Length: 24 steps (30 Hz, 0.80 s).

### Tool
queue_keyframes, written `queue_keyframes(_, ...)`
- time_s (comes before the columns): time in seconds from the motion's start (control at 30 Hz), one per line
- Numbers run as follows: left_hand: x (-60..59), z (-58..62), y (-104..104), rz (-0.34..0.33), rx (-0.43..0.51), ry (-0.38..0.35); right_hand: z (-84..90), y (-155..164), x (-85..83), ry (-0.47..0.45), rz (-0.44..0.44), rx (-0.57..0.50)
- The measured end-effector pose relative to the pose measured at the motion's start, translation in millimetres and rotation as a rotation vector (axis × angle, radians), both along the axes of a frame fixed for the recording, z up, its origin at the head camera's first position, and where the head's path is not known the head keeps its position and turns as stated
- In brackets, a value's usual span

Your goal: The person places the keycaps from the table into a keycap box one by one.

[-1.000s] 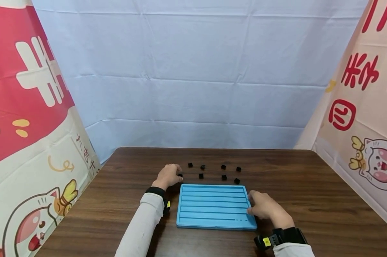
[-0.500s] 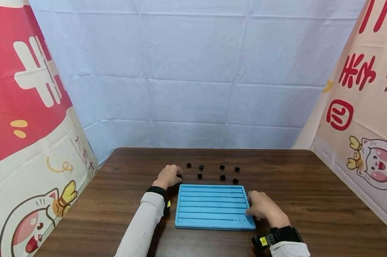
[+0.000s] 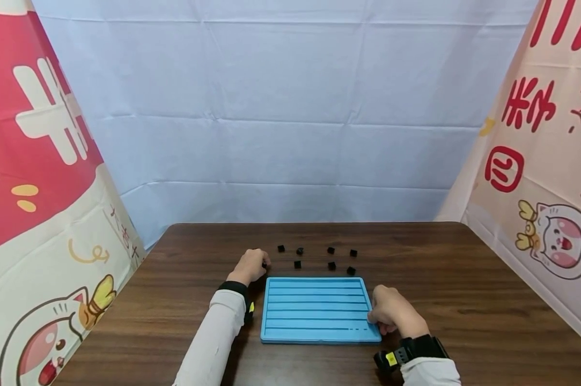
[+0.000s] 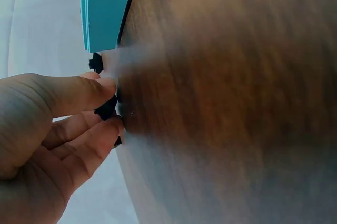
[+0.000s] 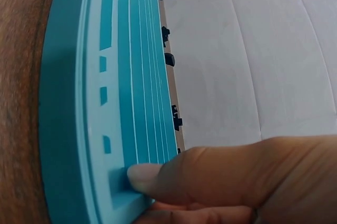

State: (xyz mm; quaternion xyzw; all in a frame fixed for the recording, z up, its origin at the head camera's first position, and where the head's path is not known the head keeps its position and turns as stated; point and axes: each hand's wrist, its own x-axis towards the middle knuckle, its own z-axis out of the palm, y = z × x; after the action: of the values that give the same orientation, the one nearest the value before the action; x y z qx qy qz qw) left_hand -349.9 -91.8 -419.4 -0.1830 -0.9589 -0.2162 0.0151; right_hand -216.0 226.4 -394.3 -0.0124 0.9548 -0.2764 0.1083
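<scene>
Dark wooden table (image 3: 464, 300) fills the foreground; a blue grooved plastic tray (image 3: 314, 308) lies centred, its right edge gripped by the right hand (image 3: 391, 316); beyond its left corner, the left hand (image 3: 250, 265) pinches a small black cube (image 4: 107, 109).

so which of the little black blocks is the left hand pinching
The leftmost black block, pinched by the left hand; the other six blocks lie untouched to its right.
</scene>
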Motion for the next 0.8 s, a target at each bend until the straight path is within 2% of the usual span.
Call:
queue_keyframes(0.53,3.9,3.0,-6.0,0.007,0.035,0.019,3.4,-1.2,-6.1,-0.027,-0.001,-0.011)
queue_keyframes(0.8,4.9,4.4,-9.4,0.006,0.035,0.013,4.4,-2.4,-7.8,-0.093,0.012,-0.008)
